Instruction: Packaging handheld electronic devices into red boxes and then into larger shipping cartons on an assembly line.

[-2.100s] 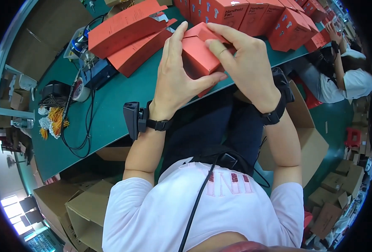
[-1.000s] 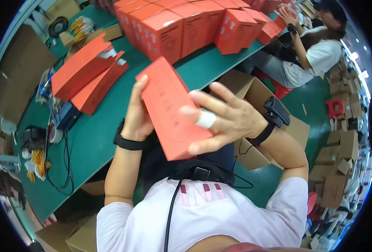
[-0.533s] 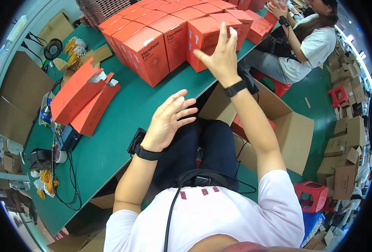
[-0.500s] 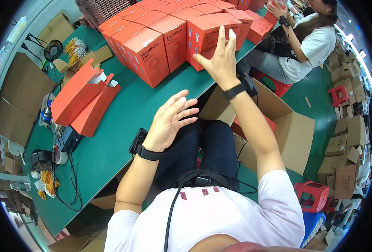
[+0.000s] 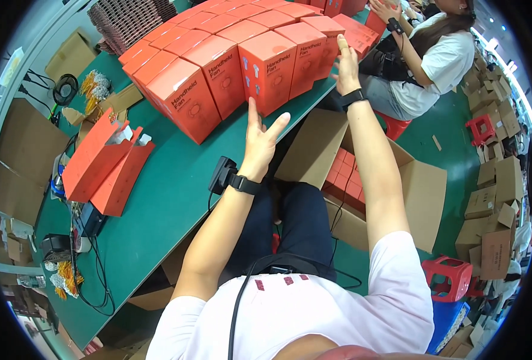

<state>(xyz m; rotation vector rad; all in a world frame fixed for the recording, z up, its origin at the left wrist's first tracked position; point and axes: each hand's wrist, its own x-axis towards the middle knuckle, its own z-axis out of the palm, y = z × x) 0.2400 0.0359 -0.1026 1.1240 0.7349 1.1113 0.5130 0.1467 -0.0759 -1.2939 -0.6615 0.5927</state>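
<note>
Red fan boxes stand packed in a large block on the green table [image 5: 164, 240]. At its right front, a row of upright boxes includes the nearest box [image 5: 278, 75], another box [image 5: 308, 60] behind it and an end box [image 5: 330, 48]. My left hand [image 5: 261, 144] is open, thumb and index finger apart, its index fingertip at the lower left of the nearest box. My right hand [image 5: 348, 69] is open beside the end box, fingers pointing up and away. Whether either hand touches a box cannot be made out. Both wrists wear black straps.
Two red cartons [image 5: 119, 180] with raised flaps lie at the left, near cables and bundled wires [image 5: 68, 270]. An open cardboard box [image 5: 419, 198] with red boxes inside stands right of my legs. A co-worker [image 5: 428, 78] sits beyond, holding a red box. Red stools [image 5: 446, 279] stand at right.
My right hand has moved from over the nearest box to the row's right end. My left hand has come forward to that box's left side. The view has shifted slightly.
</note>
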